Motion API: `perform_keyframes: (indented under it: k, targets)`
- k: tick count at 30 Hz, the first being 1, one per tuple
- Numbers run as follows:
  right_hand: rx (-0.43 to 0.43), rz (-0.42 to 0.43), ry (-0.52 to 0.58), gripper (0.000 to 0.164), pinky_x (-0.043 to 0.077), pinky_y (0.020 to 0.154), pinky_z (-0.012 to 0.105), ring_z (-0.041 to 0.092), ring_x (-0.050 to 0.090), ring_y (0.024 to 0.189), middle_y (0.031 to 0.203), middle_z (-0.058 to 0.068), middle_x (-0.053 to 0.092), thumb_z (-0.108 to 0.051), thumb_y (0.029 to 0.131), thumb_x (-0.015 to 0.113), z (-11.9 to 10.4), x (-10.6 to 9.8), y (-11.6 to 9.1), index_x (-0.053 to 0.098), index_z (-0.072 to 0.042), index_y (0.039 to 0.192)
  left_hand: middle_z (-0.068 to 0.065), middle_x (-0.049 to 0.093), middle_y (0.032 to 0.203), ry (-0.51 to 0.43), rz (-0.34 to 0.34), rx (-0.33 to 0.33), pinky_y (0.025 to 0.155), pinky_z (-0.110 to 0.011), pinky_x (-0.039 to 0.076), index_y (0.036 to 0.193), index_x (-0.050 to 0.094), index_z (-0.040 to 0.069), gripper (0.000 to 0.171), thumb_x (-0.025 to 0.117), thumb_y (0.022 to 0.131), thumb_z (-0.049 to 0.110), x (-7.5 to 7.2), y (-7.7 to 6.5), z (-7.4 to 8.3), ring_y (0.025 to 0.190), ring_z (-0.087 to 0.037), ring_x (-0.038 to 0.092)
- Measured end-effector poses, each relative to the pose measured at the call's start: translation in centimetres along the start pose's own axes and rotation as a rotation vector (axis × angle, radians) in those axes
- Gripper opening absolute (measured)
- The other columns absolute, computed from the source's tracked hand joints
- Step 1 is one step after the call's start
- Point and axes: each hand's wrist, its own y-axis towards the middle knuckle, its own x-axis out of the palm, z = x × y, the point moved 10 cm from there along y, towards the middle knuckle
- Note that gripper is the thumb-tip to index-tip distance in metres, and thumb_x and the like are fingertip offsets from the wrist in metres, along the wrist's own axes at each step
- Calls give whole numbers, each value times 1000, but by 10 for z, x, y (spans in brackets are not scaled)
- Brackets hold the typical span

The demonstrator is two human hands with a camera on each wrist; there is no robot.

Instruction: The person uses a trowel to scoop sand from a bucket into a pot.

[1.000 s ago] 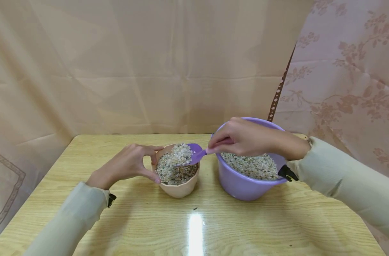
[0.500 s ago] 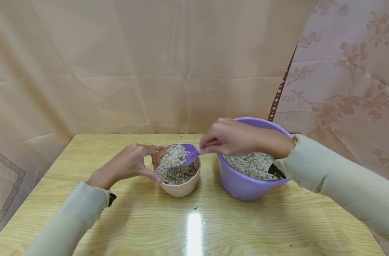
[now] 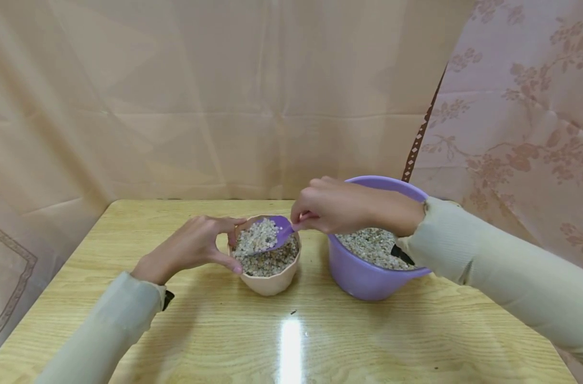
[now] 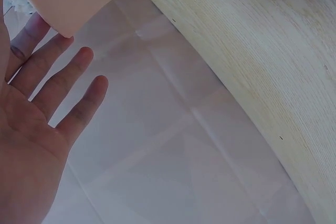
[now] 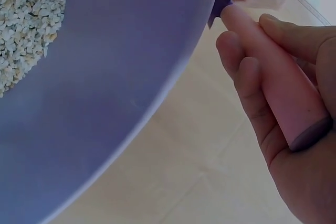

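Pink-handled purple scoop (image 3: pixel 284 230) clamped in curled fingers of right hand (image 3: pixel 337 207), heaped with pale granules (image 3: pixel 259 234), at mouth of granule-filled peach pot (image 3: pixel 272 282), left hand (image 3: pixel 188 248) holding its rim between thumb and fingers, lilac basin (image 3: pixel 363 280) of granules near.

The left arm (image 3: pixel 87 341) reaches in from the lower left, its pale long sleeve (image 3: pixel 123 306) leaving the wrist (image 3: pixel 147 269) bare. The left hand (image 3: pixel 191 242) has its thumb (image 3: pixel 227 261) and forefinger (image 3: pixel 231 221) set wide apart in a C; in its wrist view the fingers (image 4: pixel 86 103) are extended and fanned, with part of the palm (image 4: pixel 26 150) showing. The right arm (image 3: pixel 502 282) crosses from the lower right, sleeved alike. The right hand (image 3: pixel 332 205) is turned back upward, knuckles raised, its fingers bent into a grip and its thumb pressing opposite them. The two hands are near each other but apart.
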Motion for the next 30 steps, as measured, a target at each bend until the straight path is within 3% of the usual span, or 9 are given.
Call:
perform_keyframes:
  k: [7, 16, 30]
  targets:
    - [19, -47, -57, 11, 41, 56, 27, 6, 47, 57, 68, -9, 61, -12, 92, 71, -1, 0, 4, 75, -15, 82, -6, 62, 136, 1, -4, 3, 53, -25, 30, 74, 62, 25, 46, 80, 60, 66, 0, 0, 0, 55, -2, 20]
    - [37, -138, -136, 7, 51, 68, 31, 9, 61, 67, 80, -6, 70, -12, 92, 71, -7, -4, 11, 78, -13, 89, -5, 62, 136, 3, -7, 2, 52, -25, 29, 74, 62, 22, 49, 79, 61, 66, 1, 0, -1, 53, -1, 19]
    - [138, -236, -162, 8, 52, 71, 29, 13, 64, 77, 87, -4, 70, -13, 94, 70, -12, -20, 10, 77, -13, 94, -6, 63, 135, 6, -2, -1, 50, -25, 30, 73, 61, 23, 49, 80, 59, 66, 0, 0, -1, 53, -1, 19]
